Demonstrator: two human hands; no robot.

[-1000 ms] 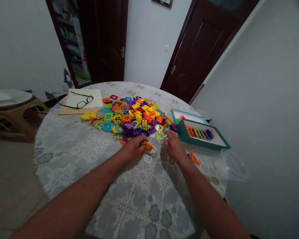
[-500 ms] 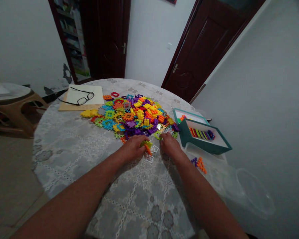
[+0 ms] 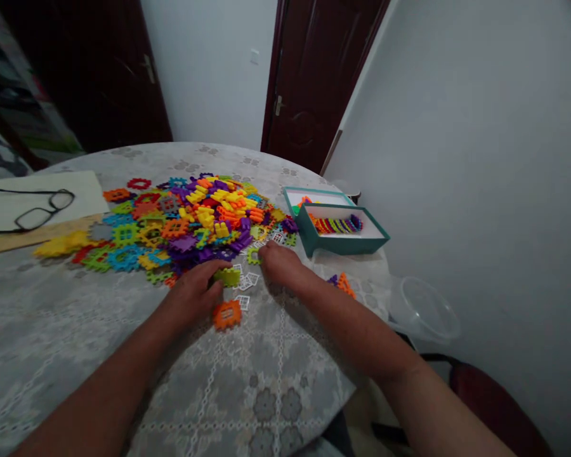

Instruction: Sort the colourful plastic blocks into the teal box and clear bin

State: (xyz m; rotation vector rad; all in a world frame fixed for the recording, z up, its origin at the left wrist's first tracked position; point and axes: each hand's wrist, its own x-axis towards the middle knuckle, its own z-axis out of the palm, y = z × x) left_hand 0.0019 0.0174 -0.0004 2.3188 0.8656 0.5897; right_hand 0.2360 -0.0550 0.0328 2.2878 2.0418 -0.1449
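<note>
My left hand (image 3: 197, 292) pinches a lime-green notched block (image 3: 227, 276) between thumb and fingers, just above the tabletop. An orange square block (image 3: 227, 315) with a window-like centre lies on the cloth below it. White lattice window pieces (image 3: 249, 281) are scattered between my hands. My right hand (image 3: 280, 261) is closed at the near right edge of the pile, its fingertips beside a lime-green ring-like block (image 3: 253, 256). What those fingers grip is hidden. The big heap of coloured interlocking blocks (image 3: 209, 209) lies beyond both hands.
A green box (image 3: 347, 244) with a row of coloured pieces stands right of the heap, its lid (image 3: 314, 193) behind it. Orange and purple pieces (image 3: 345, 284) lie near a clear plastic tub (image 3: 423, 308). Black-framed glasses (image 3: 38, 209) rest on paper at left. A patterned cloth (image 3: 228, 393) covers the table.
The view has turned to the right. The orange block, earlier upright at my left hand, now lies flat on the cloth. My left hand keeps the lime-green block.
</note>
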